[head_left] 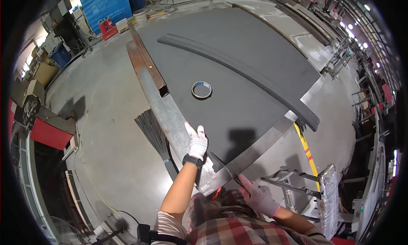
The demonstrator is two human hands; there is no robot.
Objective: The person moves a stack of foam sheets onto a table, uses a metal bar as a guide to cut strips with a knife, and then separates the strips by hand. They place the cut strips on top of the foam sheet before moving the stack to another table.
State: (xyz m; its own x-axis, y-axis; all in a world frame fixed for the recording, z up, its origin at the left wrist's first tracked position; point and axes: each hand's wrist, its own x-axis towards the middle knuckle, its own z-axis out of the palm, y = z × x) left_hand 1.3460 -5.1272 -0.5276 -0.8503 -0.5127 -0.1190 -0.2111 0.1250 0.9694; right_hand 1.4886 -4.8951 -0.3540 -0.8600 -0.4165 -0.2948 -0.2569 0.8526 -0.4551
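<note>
The left grip point(196, 143) is open, digits apart, with nothing visible in it, over the pale metal border point(168, 113) along the counter's point(242, 104) left edge. The right grip point(257, 198) is closed around a slim tool point(230, 173), its kind unclear, which points up-left across the near corner toward the left grip.

Ahead of the left grip, a rusty box tube point(148, 66) lies along that same edge; ahead and to the right sits a tape ring point(201, 90), with bare dark surface around it. Farther out, long dark strips point(282, 96) cross diagonally and overhang the near edge, ahead-right of the right grip. A stepladder point(328, 198) narrows the room to that grip's right.
</note>
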